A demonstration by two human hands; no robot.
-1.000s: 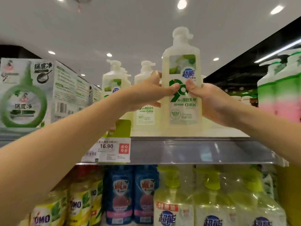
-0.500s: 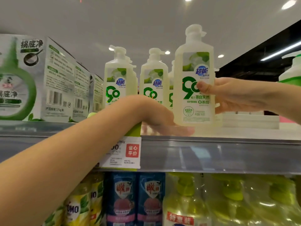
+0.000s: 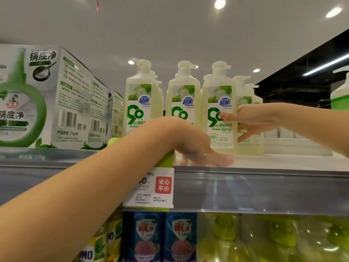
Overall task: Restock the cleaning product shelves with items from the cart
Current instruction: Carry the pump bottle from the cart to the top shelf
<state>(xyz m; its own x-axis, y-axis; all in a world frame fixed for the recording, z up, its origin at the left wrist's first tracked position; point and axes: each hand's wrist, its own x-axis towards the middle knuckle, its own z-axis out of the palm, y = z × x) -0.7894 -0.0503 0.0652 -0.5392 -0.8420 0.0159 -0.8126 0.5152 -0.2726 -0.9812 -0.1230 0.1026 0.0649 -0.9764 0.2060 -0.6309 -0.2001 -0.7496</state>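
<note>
Under a white shop ceiling dotted with recessed lights, the top shelf (image 3: 273, 164) of a cleaning-products aisle carried a front row of three pale green pump bottles with white pump heads. The rightmost detergent bottle (image 3: 220, 99) stood upright on the shelf board, just beside its neighbour in the middle (image 3: 182, 103), with a third bottle (image 3: 140, 103) further left and more of the same kind lined up behind. The right hand (image 3: 253, 120) gripped the rightmost bottle at label height, thumb pressed on the front and fingers wrapped round its far side. The left hand (image 3: 198, 146) lay palm down on the shelf with fingers stretched out flat, holding nothing, its blurred fingertips at the foot of that bottle. To the left stood grey-and-green pan cleaner boxes (image 3: 37, 97). A price tag (image 3: 151, 188) hung on the shelf's metal edge, and below it were blue refill pouches (image 3: 162, 237) and bottles with green pumps (image 3: 273, 241).
</note>
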